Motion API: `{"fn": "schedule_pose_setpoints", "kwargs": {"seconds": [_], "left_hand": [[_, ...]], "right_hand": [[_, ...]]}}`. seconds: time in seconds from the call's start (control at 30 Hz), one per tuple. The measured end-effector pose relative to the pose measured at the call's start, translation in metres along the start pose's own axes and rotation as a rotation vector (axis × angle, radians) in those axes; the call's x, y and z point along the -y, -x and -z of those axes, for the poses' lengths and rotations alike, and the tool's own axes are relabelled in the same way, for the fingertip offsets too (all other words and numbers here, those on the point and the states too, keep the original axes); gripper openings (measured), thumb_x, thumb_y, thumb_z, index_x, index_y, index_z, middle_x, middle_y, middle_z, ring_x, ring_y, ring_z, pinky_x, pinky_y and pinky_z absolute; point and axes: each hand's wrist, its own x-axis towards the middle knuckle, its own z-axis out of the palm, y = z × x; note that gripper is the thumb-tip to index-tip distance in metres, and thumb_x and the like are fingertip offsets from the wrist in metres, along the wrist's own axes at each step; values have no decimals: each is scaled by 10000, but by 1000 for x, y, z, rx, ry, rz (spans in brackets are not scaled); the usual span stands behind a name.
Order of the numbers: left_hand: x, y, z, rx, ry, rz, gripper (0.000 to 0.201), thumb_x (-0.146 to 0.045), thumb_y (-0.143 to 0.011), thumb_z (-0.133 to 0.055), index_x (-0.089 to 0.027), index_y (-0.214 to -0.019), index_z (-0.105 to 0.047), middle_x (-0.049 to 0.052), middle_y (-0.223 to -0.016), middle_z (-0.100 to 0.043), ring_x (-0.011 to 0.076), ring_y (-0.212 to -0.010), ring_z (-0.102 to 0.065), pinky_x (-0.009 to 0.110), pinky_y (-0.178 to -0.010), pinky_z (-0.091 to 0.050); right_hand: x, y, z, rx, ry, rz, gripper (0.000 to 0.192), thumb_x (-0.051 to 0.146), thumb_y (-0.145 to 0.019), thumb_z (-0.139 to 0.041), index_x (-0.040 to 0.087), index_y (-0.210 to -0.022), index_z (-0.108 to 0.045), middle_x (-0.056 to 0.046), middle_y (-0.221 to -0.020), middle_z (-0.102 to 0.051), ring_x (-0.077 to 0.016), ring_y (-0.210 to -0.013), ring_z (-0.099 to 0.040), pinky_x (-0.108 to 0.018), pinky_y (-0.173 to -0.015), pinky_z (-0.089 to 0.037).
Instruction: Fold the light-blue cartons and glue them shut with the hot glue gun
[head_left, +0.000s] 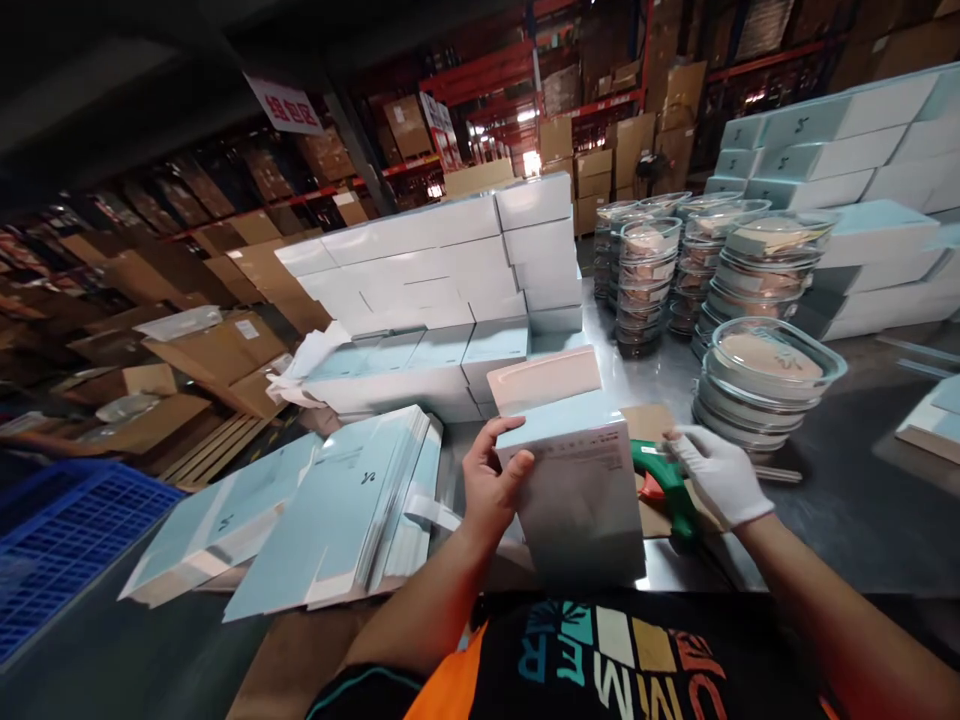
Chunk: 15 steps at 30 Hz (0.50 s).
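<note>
Left hand (491,485): bare, fingers curled over the left edge of the box (581,490), thumb on its near face, gripping it.
Box: pale blue-white, held upright on the table's (862,520) near edge, right in front of the person; its flap (544,378) stands open at the far top.
Right hand (718,475): white-gloved, fingers bent down over the handle end of the green tool (664,485); whether they have closed on it I cannot tell.
Green tool: lies flat on a brown card (645,425), just right of the box, with an orange part near its middle.
Left of box: flat box sleeves (352,510) fanned in a leaning pile.
Far side: stacked closed boxes (480,270), and to the right, stacks of clear lidded dishes (765,375).
Doing it well, I'd judge: keep the left grip firm so the box stays square on the table, press the flap fully shut before the tool comes across, and bring the tool in low to clear the nearest dish stack.
</note>
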Motion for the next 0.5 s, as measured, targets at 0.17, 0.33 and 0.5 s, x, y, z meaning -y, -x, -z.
{"fn": "schedule_pose_setpoints", "kwargs": {"seconds": [0.17, 0.33, 0.5], "left_hand": [[-1, 2, -13, 101, -7, -147, 595, -725, -767, -877, -204, -1042, -797, 105, -1163, -739, 275, -1032, -734, 343, -875, -569], [12, -2, -11, 87, 59, -346, 465, -580, -862, -881, -234, -1121, -709, 102, -1266, -715, 266, -1169, -724, 373, -973, -573], [14, -13, -5, 173, 60, -557, 436, -441, -923, -871, -309, -1307, -714, 63, -1184, -736, 232, -1195, -709, 404, -1061, -565]], "right_hand": [[75, 17, -28, 208, -322, 310, 676, 696, -933, -687, 252, -1441, -650, -115, -1402, -726, -347, -1303, -679, -517, -1130, -552], [80, 15, -34, 286, -319, 480, 757, 705, -809, -876, 235, -1363, -665, -142, -1451, -696, -368, -1403, -631, -529, -1200, -513], [68, 18, -23, 312, -220, 750, 288, 431, -963, -828, 313, -1219, -771, -89, -1665, -548, -327, -1557, -510, -543, -1305, -404]]}}
